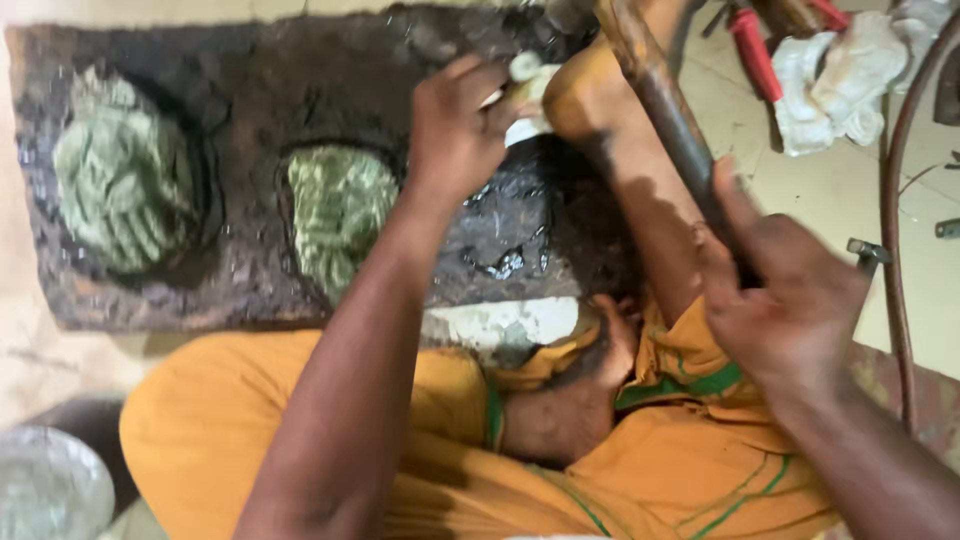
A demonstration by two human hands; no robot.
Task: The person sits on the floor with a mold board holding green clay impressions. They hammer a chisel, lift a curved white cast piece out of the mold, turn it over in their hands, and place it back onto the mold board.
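My left hand [455, 130] reaches over a dark, oily slab [250, 270] and pinches a small white piece [525, 72] at its fingertips, close to my raised knee [590, 95]. My right hand [790, 300] wraps loosely around the lower end of a rusty metal rod [670, 110] that slants up to the top edge. The thumb lies along the rod and the fingers are partly spread. Two green ribbed lumps sit in round hollows of the slab, one at the left [125, 180] and one in the middle [340, 215].
Orange cloth with green trim [600, 470] covers my lap. A red-handled tool [752, 50] and a white rag [835, 80] lie at the top right. A thin brown curved pipe [890, 250] runs down the right side. A grey metal bowl [50, 490] sits at the bottom left.
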